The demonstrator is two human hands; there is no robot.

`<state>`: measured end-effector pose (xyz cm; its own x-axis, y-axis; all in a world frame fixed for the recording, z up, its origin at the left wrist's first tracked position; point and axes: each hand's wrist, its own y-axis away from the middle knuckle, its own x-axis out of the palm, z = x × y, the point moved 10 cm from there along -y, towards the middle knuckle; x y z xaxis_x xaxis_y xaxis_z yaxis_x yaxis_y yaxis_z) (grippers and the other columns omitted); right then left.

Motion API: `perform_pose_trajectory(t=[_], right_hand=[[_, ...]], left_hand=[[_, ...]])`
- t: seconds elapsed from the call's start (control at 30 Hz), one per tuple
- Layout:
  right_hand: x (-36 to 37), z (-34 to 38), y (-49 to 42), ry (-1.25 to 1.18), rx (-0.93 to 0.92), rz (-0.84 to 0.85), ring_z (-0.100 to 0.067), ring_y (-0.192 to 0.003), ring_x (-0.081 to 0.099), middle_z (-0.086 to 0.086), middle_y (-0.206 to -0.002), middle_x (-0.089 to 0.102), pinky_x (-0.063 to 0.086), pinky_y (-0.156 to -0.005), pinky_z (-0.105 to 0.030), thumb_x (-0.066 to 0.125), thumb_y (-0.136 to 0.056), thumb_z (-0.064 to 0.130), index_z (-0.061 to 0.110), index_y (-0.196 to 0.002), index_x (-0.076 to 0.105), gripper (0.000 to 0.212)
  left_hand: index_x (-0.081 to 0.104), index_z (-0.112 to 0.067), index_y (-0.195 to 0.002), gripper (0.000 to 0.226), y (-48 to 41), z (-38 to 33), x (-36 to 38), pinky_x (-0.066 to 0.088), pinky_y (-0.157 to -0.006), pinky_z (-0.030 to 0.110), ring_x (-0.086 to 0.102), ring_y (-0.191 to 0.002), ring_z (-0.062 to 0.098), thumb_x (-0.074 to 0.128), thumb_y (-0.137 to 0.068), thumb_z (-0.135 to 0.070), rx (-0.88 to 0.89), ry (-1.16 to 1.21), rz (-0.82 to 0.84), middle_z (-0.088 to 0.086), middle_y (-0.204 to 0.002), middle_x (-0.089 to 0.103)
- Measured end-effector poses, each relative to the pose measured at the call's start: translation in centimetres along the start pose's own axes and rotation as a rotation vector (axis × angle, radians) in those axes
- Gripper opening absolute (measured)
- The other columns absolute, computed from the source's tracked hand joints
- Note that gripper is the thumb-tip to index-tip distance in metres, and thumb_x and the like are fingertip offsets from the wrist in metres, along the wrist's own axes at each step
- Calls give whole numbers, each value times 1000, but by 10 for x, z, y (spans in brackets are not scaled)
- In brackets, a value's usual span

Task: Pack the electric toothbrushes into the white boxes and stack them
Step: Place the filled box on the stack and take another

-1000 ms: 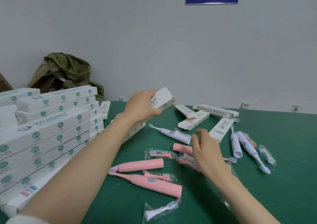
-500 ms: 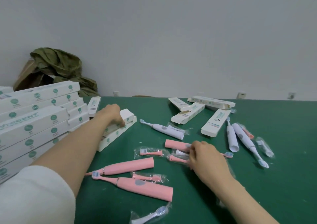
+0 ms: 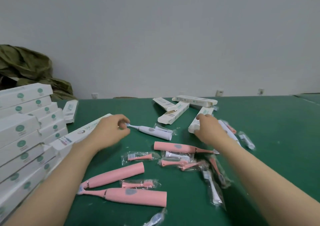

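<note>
The white plastic electric toothbrush [image 3: 152,132] is lying mid-way across the green table [image 3: 259,156], the left hand [image 3: 110,130] curling fingers at its bristle tip, pinching or not I cannot tell, while the right hand [image 3: 210,132] is gripping a long white cardboard box [image 3: 205,111] nearby.

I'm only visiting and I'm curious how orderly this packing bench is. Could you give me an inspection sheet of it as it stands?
Surface: green table, strewn with packing goods.
Job's things: stacked white boxes at left; open white boxes at the far middle; white toothbrush in the centre; three pink toothbrushes nearer.
Clutter: bagged brush heads, scattered.
Hands: left hand at the white toothbrush's head; right hand on the nearest open box; grip unclear for both.
Cables: nothing seen.
Surroundings: grey wall, wall sockets, olive cloth far left.
</note>
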<state>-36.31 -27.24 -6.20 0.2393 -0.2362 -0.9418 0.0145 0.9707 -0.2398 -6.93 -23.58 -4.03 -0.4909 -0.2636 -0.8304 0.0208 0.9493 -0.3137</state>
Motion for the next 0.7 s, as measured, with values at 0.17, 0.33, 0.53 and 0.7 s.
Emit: perform_pose_trajectory(t=[0.17,0.33,0.53,0.7], right_hand=[[33,10,-15,263,-125,107,-28,-114,51,-11,-124,54,40,-78,-34,46,-92,7,8,-117,48,25],[-4,42,1,271,-212,-129,-28,-89,59,-9,-104,65,35,-62,-31,39,-95,14,11,-104,55,19],[-112,92,60,-9,-250,-558,-32,-66,48,-10,-79,65,25,-52,-32,50,-91,19,13,-101,61,16],[-162,113,98,-472,-278,-668,-28,-65,53,-3,-72,66,38,-53,-32,54,-84,13,15,-94,67,17]], left_hand=[[64,-26,-106,23,36,-5,51,46,-71,15,57,-77,-3,64,-83,-29,49,-122,339,-16,-88,64],[63,-26,-114,31,39,-6,53,48,-83,26,57,-85,3,63,-83,-31,55,-158,347,-14,-95,62],[44,-23,-138,60,39,-59,3,39,-89,21,51,-102,7,68,-83,-30,206,-19,73,-6,-124,56],[31,-41,-139,86,65,-124,-69,32,-99,13,40,-119,-7,78,-67,-46,401,393,-247,-19,-129,44]])
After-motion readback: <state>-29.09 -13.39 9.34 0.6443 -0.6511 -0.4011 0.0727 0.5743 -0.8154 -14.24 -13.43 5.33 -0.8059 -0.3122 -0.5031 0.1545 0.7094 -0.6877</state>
